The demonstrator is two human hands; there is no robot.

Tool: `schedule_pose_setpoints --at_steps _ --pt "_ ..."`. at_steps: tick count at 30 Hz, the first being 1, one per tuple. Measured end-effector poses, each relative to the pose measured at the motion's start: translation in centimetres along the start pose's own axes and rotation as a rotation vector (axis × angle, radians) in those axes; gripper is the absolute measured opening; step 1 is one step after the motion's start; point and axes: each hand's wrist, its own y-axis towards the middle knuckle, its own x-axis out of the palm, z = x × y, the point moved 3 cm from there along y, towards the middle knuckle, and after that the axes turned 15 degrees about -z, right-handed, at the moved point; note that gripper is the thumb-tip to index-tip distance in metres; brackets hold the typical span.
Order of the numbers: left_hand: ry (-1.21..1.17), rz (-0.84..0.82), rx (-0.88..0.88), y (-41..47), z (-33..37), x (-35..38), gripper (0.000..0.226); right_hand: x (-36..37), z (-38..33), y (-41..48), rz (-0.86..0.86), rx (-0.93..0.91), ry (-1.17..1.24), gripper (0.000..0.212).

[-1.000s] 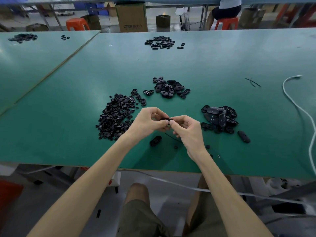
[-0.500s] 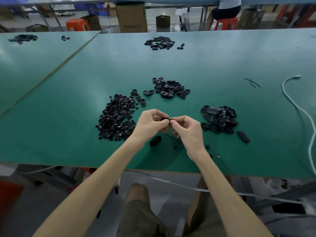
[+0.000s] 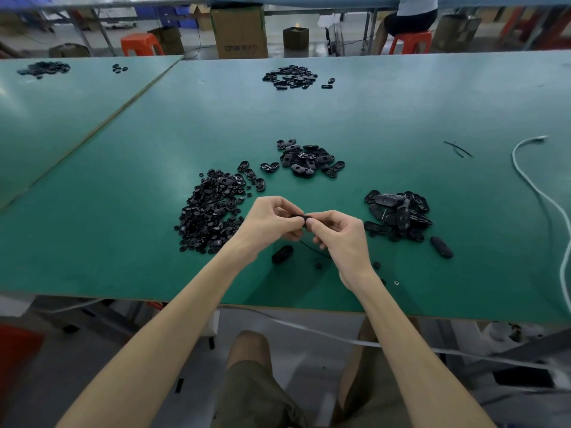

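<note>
Left hand [image 3: 268, 221], right hand [image 3: 346, 240] pinch one seemingly oval part [image 3: 304, 218].

- A green bench [image 3: 401, 103] spans the view, and a second bench [image 3: 61, 112] adjoins its left edge.
- Beyond its far edge stand orange stools [image 3: 140, 44] and a cardboard box [image 3: 239, 32].
- Grey floor [image 3: 92, 350] shows below its near edge.

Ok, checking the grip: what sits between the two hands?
A small black part, pinched by the left hand and right hand; the head view shows it.
</note>
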Motion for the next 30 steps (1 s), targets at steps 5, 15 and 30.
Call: schedule_pose_setpoints --at_steps 5,15,30 --pt "0.113 0.04 -0.006 0.2 0.0 0.3 0.009 0.1 0.0 -0.1 0.008 -0.007 0.001 0.006" --pt "0.168 0.075 0.044 0.4 -0.1 0.3 0.011 0.1 -0.1 -0.1 0.04 -0.023 0.032 0.004" --pt "-0.059 -0.072 0.077 -0.4 0.4 -0.8 0.019 0.0 0.2 0.2 0.014 -0.025 0.023 0.004"
